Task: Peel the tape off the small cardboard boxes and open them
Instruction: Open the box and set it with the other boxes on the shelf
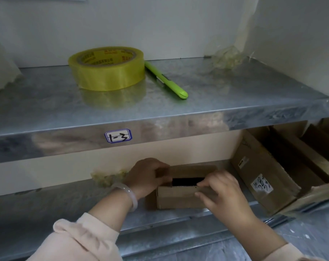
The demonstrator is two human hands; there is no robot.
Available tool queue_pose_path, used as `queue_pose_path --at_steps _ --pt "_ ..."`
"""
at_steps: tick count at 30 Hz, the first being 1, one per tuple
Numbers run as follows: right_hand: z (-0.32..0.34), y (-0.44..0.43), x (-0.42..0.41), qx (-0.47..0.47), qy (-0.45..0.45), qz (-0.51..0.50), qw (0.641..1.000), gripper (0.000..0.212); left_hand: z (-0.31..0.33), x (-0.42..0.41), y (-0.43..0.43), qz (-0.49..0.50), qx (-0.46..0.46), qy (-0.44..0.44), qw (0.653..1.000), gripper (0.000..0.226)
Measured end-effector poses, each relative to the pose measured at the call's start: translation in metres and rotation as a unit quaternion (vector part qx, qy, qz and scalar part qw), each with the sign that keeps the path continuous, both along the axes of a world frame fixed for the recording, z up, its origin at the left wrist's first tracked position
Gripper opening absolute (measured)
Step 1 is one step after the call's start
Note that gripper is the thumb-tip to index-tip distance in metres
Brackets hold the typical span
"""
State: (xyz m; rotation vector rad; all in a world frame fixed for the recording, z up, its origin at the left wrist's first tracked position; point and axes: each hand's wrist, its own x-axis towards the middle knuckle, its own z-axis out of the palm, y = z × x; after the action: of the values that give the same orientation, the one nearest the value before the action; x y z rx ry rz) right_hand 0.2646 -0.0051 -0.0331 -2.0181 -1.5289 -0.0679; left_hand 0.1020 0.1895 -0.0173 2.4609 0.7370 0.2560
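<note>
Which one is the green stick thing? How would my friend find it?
Find the upper metal shelf, the one with the 1-3 label on its front edge. A fat yellow tape roll sits on it, and the green stick lies just right of that roll. It is the only long, thin, bright green thing there.

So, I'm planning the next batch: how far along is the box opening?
Done: a crumpled tape wad lies on the upper shelf and a second wad on the lower shelf, so some tape looks peeled. In hand: the left hand and right hand grip the small cardboard box, its flaps parted over a dark gap. Left: spreading the flaps fully. I cannot tell whether the larger boxes at right need opening.
</note>
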Motion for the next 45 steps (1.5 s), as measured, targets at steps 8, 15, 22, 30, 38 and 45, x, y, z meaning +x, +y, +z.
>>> queue_pose_path --at_steps 8,15,22,30,38,45 --pt "0.014 -0.009 -0.002 0.035 0.037 0.016 0.999 0.034 0.003 0.005 0.003 0.083 0.020 -0.031 0.996 0.027" --pt "0.050 -0.009 0.008 -0.122 0.269 -0.115 0.949 0.014 0.000 0.014 0.001 0.180 -0.014 -0.096 0.979 0.028" --pt "0.077 0.015 0.025 -0.308 0.228 -0.144 0.913 0.064 -0.003 0.023 -0.014 0.200 -0.079 -0.134 0.967 0.028" --pt "0.082 0.046 0.033 -0.374 0.166 -0.178 0.895 0.056 0.002 0.027 -0.027 0.167 -0.134 -0.026 0.976 0.106" --pt "0.063 0.056 0.032 -0.372 0.111 -0.216 0.896 0.049 -0.002 0.021 -0.026 0.151 -0.218 -0.056 0.963 0.104" --pt "0.054 0.021 0.055 -0.102 0.212 -0.177 0.956 0.018 0.018 -0.012 -0.014 0.139 -0.188 -0.184 0.955 0.049"
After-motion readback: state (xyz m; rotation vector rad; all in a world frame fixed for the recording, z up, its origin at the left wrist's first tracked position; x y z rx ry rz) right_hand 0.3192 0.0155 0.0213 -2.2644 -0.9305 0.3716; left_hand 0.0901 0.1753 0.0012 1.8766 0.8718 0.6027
